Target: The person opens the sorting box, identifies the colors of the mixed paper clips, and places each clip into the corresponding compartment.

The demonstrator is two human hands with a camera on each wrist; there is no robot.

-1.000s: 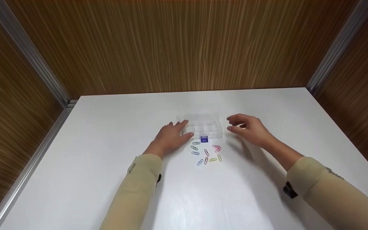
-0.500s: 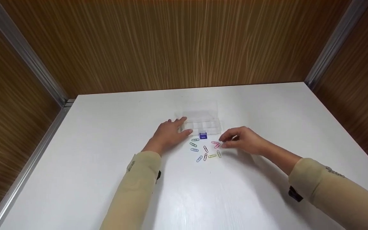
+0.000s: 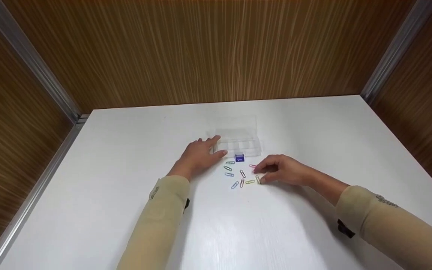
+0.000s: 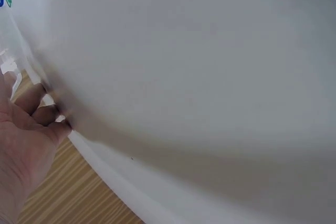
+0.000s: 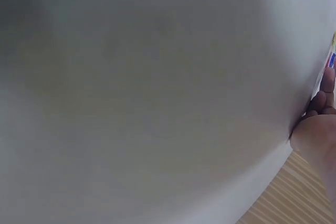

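A clear plastic compartment box (image 3: 238,144) lies on the white table (image 3: 126,157), its lid (image 3: 234,124) folded open behind it and a blue clasp (image 3: 239,158) at its front. Several coloured paper clips (image 3: 238,176) are scattered just in front of it. My left hand (image 3: 200,155) rests flat with straight fingers against the box's left end. My right hand (image 3: 278,170) hovers low at the right side of the clips. Its curled fingertips come down on the pink paper clips (image 3: 252,166). Whether one is pinched is hidden. Both wrist views show mostly blurred table.
Wood-grain walls (image 3: 208,52) with metal corner strips (image 3: 32,60) close the table in at the back and sides. The left wrist view catches my left hand (image 4: 26,129) at the table's far edge, and the right wrist view shows my right hand (image 5: 317,129) there too.
My right hand came from beside the box's right end down and inward to the pink clips, its fingers curling. My left hand stayed against the box.
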